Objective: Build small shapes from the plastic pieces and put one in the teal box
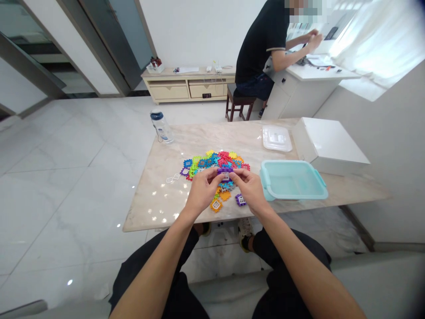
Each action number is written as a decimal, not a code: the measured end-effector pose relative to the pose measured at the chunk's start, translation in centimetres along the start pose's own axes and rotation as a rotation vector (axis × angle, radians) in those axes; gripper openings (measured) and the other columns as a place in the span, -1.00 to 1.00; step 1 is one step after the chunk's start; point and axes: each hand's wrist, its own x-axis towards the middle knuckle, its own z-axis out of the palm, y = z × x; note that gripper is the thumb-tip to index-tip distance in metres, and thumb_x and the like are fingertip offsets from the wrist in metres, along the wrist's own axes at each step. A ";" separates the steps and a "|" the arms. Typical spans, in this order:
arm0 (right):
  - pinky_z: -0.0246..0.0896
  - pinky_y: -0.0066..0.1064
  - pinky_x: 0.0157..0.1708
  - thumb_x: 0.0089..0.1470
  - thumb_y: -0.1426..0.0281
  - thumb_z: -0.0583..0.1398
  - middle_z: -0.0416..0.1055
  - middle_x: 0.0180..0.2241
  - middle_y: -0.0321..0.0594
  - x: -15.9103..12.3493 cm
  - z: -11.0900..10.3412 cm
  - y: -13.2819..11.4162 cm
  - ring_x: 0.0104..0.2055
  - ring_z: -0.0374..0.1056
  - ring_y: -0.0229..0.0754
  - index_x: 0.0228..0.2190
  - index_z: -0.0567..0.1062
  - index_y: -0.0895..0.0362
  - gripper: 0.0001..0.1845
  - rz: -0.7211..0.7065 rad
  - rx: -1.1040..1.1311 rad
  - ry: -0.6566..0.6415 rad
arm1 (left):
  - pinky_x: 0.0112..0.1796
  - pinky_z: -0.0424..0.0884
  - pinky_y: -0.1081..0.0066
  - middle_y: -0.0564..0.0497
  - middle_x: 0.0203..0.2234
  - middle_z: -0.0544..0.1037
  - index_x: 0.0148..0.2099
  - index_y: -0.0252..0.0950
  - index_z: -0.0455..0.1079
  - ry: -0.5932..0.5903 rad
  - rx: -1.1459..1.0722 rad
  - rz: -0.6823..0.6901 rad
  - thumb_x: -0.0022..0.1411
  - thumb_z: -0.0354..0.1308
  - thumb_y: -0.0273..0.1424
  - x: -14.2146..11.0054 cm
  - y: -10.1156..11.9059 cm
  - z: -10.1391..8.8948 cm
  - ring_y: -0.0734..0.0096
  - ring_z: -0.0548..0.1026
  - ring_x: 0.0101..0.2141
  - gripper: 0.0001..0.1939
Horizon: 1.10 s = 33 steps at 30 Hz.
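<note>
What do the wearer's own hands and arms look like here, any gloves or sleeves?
The left hand and right hand are ungloved, with no rings discernible. The left forearm and right forearm are bare: no sleeve, watch or band shows.

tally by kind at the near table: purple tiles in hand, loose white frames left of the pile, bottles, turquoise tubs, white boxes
Purple tile in hand: 1
Loose white frames: 2
Bottle: 1
Turquoise tub: 1
White box: 1
Total: 6

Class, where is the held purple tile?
The purple tile is near the head view's centre, pinched between the left hand and right hand, over the colourful tile pile.
</note>
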 end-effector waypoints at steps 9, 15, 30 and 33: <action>0.54 -0.16 -0.12 0.18 0.06 0.45 0.70 -0.09 -0.06 0.0 -0.6 -0.3 -0.15 0.58 0.00 0.01 0.70 0.08 -0.52 -0.201 -0.243 -0.061 | -0.17 0.61 0.29 -0.07 -0.30 0.74 -0.23 -0.25 0.59 0.081 0.139 -0.011 0.38 0.29 -0.26 -0.2 -0.9 -0.3 0.16 0.71 -0.24 -0.82; 0.34 0.09 0.33 0.28 0.33 0.42 0.58 0.22 -0.03 -0.5 -1.4 -1.3 0.28 0.46 0.14 0.32 0.53 -0.01 -0.39 -0.706 -0.728 -0.249 | -0.33 0.55 0.34 -0.03 -0.42 0.70 -0.32 -0.23 0.56 0.046 0.277 -0.028 0.36 0.28 -0.30 -0.5 -0.5 -0.1 0.21 0.67 -0.38 -0.81; 0.37 0.09 0.35 0.29 0.58 0.24 0.50 0.33 -0.07 -0.2 -2.1 -0.5 0.33 0.46 0.09 0.47 0.36 -0.02 -0.21 -0.771 -0.746 -0.233 | 0.09 0.66 0.08 -0.16 0.01 0.76 0.11 -0.28 0.59 0.012 0.132 -0.007 0.34 0.34 -0.35 -1.5 -0.6 2.2 0.01 0.74 0.01 -0.68; 0.37 0.10 0.36 0.26 0.60 0.25 0.53 0.31 -0.09 -0.2 -2.2 -0.5 0.33 0.46 0.10 0.45 0.40 -0.04 -0.21 -0.758 -0.765 -0.215 | 0.03 0.68 0.13 -0.10 -0.07 0.78 0.02 -0.27 0.60 -0.010 0.159 0.007 0.35 0.31 -0.36 -1.5 -0.7 2.0 0.04 0.75 -0.06 -0.78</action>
